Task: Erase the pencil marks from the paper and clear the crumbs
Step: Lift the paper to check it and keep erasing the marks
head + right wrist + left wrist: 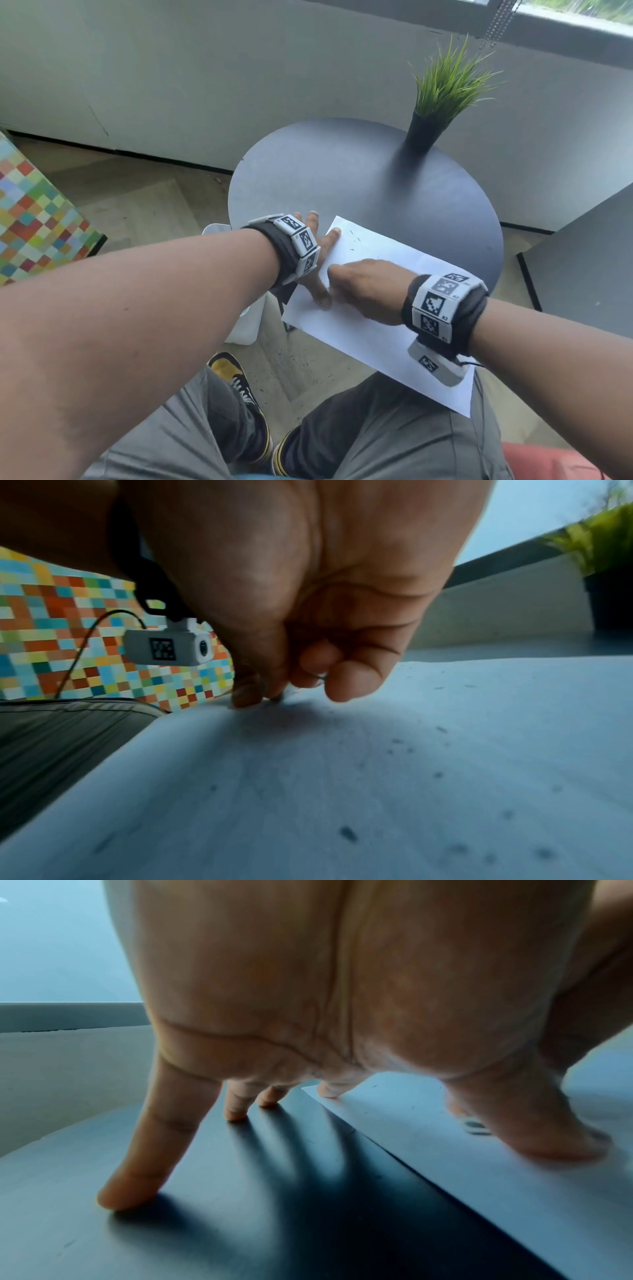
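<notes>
Pinching what I judge to be a small eraser, mostly hidden, the right hand (368,289) rubs the paper (383,339), while the spread left hand (317,260) pins its edge to the desk (342,171), dark crumbs (347,834) scattered around.

Left hand (317,260) splayed flat; right hand (368,291) curled.

The place looks like a lounge or break corner of an office or a home; which one cannot be told. A small round dark table (342,171) stands by a pale wall under a window (582,13) at 1 o'clock, with a potted grass plant (442,102). The floor (137,202) is wood-patterned, and a multicoloured checkered seat (37,212) sits at 9 o'clock.
</notes>
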Available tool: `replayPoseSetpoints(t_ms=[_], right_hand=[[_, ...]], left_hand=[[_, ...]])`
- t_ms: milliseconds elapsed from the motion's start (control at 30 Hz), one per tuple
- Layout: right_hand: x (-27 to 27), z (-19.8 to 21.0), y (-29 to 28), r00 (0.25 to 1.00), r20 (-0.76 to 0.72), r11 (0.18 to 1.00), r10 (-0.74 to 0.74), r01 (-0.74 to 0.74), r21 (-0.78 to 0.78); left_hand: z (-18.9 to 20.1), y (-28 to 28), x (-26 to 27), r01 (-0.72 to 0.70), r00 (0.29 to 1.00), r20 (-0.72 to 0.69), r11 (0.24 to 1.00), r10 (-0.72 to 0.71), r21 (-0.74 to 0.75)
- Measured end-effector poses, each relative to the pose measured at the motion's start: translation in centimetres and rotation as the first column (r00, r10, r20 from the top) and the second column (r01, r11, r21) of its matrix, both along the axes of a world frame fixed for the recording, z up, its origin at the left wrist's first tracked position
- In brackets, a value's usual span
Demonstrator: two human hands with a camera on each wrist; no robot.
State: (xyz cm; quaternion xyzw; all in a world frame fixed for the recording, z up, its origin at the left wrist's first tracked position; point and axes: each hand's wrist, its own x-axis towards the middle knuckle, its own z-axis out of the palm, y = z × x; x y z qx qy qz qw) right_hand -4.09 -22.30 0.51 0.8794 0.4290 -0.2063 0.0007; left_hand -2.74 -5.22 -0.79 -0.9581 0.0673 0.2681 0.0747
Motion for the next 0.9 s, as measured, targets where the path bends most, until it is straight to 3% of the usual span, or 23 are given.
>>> replayPoseSetpoints(t_ms=[33, 167, 233, 367, 533, 700, 733, 833, 900], right_hand=[[0.5, 0.0, -0.4, 1.0, -0.001, 1.0, -0.011, 0.011, 0.017], [3.1, -0.2, -1.8, 0.958, 0.044, 0.954, -0.285, 0.279, 0.109], [3.3, -0.7, -1.6, 0.945, 0.059, 0.943, -0.323, 0.316, 0.101], [3.4, -0.7, -1.2, 0.936, 0.018, 0.935, -0.352, 0.35, 0.062], [3.3, -0.1, -0.1, 0.913, 0.066, 0.915, -0.402, 0.398, 0.068], [0.8, -0.2, 0.7, 0.998, -0.053, 0.997, -0.041, 0.044, 0.057], [1.4, -0.1, 0.5, 0.998, -0.036, 0.998, -0.046, 0.048, 0.039], [3.9, 0.4, -0.5, 0.946, 0.101, 0.951, -0.308, 0.308, 0.019], [3.2, 0.3, -0.2, 0.949, 0.127, 0.958, -0.288, 0.285, 0.037]], left_hand=[[0.1, -0.1, 0.0, 0.003, 1.0, -0.001, 1.0, -0.003, 0.004], [0.9, -0.3, 0.5, -0.002, 1.0, -0.031, 1.0, 0.002, 0.003], [1.1, -0.2, 0.9, 0.001, 0.999, -0.034, 1.0, -0.002, -0.015], [0.5, -0.1, 0.0, -0.003, 1.0, -0.028, 0.999, 0.002, -0.046], [0.2, -0.4, -0.6, -0.007, 1.0, -0.005, 0.999, 0.006, -0.043], [1.0, 0.1, 0.0, 0.048, 0.999, -0.019, 0.999, -0.048, 0.013], [1.1, 0.1, 0.1, 0.052, 0.998, -0.018, 0.999, -0.052, 0.014], [1.1, 0.0, 0.3, 0.061, 0.998, -0.002, 0.998, -0.061, 0.021], [1.2, 0.1, 0.4, 0.056, 0.998, -0.012, 0.998, -0.055, 0.036]])
